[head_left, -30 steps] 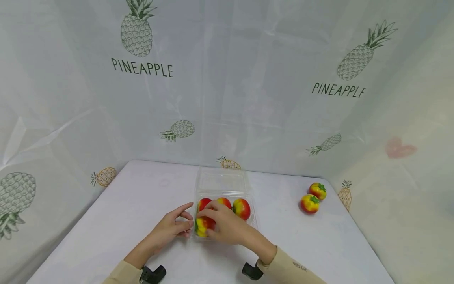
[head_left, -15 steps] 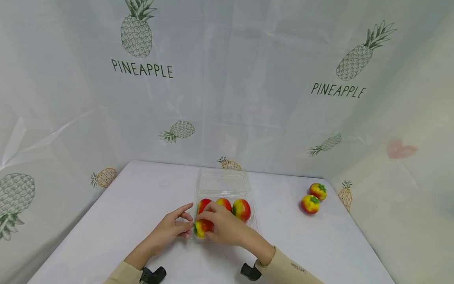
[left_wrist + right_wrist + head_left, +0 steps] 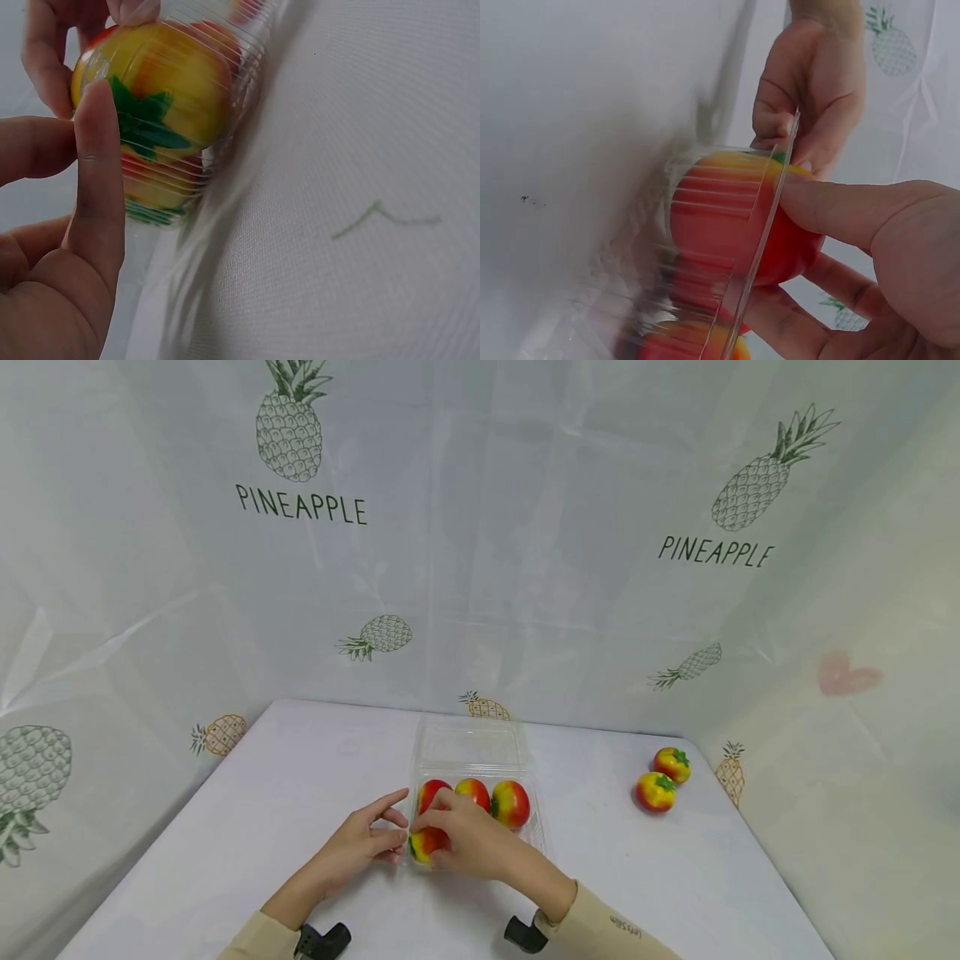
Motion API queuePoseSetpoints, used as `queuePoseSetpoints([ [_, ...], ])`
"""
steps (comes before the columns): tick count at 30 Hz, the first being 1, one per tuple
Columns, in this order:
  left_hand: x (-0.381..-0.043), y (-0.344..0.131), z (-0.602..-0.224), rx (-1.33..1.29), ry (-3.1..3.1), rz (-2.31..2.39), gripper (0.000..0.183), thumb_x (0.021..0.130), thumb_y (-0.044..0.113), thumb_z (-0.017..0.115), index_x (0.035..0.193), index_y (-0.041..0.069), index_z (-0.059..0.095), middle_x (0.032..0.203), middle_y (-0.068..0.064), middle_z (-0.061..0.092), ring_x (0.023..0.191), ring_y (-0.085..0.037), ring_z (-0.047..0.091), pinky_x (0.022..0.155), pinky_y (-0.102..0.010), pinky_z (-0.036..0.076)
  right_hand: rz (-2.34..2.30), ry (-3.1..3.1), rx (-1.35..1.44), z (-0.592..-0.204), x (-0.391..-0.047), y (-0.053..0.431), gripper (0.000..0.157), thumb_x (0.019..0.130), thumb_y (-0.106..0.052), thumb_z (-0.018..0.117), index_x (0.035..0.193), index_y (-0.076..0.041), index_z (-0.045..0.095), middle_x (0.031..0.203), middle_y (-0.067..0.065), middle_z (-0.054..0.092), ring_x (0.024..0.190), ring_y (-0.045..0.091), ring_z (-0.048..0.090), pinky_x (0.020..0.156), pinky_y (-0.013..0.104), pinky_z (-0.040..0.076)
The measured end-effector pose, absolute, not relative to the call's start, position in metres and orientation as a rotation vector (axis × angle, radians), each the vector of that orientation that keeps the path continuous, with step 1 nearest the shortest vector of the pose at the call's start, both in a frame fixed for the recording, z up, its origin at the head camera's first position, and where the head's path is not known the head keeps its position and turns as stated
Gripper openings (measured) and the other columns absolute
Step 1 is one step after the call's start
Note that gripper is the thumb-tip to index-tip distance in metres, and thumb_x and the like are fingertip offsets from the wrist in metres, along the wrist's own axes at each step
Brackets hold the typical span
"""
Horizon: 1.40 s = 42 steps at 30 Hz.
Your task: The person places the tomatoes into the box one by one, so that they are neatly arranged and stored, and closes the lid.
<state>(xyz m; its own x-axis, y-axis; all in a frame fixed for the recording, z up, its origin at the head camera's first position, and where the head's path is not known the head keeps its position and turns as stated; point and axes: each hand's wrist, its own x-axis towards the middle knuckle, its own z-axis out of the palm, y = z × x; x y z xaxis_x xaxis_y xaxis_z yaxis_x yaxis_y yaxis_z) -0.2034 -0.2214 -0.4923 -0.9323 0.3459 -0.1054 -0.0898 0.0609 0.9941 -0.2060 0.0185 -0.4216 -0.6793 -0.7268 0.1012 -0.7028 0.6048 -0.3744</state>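
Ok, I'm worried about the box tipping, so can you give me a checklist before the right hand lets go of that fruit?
1. Lid folded back out of the way: ok.
2. Held fruit inside the near left corner of the clear box: ok.
3. Held fruit fully settled on the bottom: cannot tell.
4. Right hand has thumb and fingers on the held fruit: ok.
5. Left hand bracing the box: cannot tell; it is beside the left wall, contact unclear.
6. All fruit boxed: not ok; two loose fruits lie off to the right.
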Motion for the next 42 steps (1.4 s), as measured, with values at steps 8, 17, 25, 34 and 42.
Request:
queuePoseSetpoints([
  [8,-0.203,-0.222,-0.492,0.284,1.988,1.945,0.074,0.102,0.011,0.069,0.166,0.005,0.031,0.126,-0.018,0.051,0.079,-0.022,0.069,0.079,-0.03,0.064,-0.585,2.703,-1.271,-0.425,-0.212,0.023,0.039,0.092,-0.013,0.079,0.129,-0.026,0.075,0.114,-0.006,0.058,0.088,0.002,0.051,0.077,0.011,0.051],
  [17,-0.204,-0.221,-0.491,0.263,2.013,1.928,0.075,0.101,0.012,0.072,0.165,0.007,0.034,0.126,-0.019,0.051,0.08,-0.022,0.069,0.078,-0.03,0.064,-0.585,2.694,-1.294,-0.424,-0.214,0.024,0.04,0.094,-0.01,0.08,0.132,-0.024,0.075,0.116,-0.003,0.059,0.087,0.002,0.051,0.075,0.007,0.049],
  [25,-0.203,-0.221,-0.489,0.28,2.002,1.936,0.076,0.102,0.014,0.072,0.166,0.006,0.032,0.127,-0.019,0.051,0.081,-0.021,0.068,0.079,-0.029,0.064,-0.621,2.718,-1.281,-0.425,-0.211,0.025,0.041,0.093,-0.011,0.084,0.13,-0.024,0.075,0.115,-0.005,0.06,0.095,0.003,0.056,0.087,0.009,0.051],
  [34,-0.204,-0.221,-0.492,0.227,2.037,1.923,0.077,0.1,0.013,0.074,0.166,0.008,0.034,0.126,-0.019,0.051,0.085,-0.022,0.068,0.078,-0.03,0.064,-0.733,2.725,-1.202,-0.432,-0.208,0.028,0.038,0.094,-0.019,0.083,0.131,-0.026,0.073,0.125,-0.007,0.063,0.115,0.006,0.059,0.097,0.016,0.054],
  [42,-0.204,-0.22,-0.492,0.248,2.028,1.923,0.077,0.1,0.014,0.073,0.166,0.006,0.033,0.126,-0.02,0.051,0.085,-0.022,0.068,0.079,-0.03,0.064,-0.73,2.74,-1.251,-0.434,-0.207,0.032,0.039,0.095,-0.02,0.082,0.133,-0.025,0.074,0.128,-0.005,0.063,0.116,0.008,0.057,0.096,0.016,0.053],
])
